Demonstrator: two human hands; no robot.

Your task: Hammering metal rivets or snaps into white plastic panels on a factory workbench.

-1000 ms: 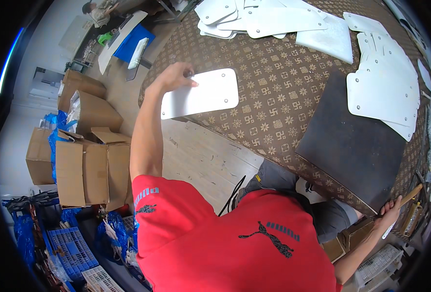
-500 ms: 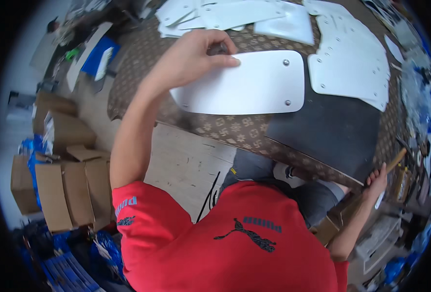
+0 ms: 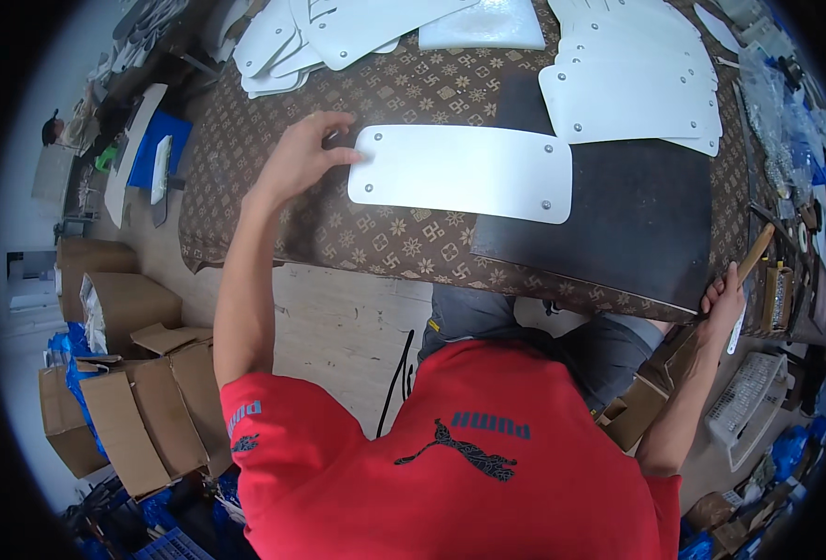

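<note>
A white curved-edge plate [image 3: 459,173] with a metal fastener near each corner lies across the brown patterned tablecloth and the edge of a dark flat board [image 3: 618,224]. My left hand [image 3: 303,154] is at the plate's left end, thumb tip at its edge and the fingers spread apart above. Down at the right, beside the table's front edge, my right hand [image 3: 725,301] is closed around a wooden handle [image 3: 756,254]; the rest of that tool cannot be made out. A narrow white strip [image 3: 735,333] shows just below this hand.
Overlapping white plates [image 3: 627,84] lie at the back right, and more white plates [image 3: 338,33] at the back left. Between them sits a translucent whitish packet [image 3: 483,23]. Cardboard boxes [image 3: 152,411] stand on the floor at left. Tools and plastic bags crowd the right side.
The white plate now lies lower and flat, its left end uncovered. My left hand has shifted left and down, off the plate's top edge. My right hand keeps its hold on the wooden handle.
</note>
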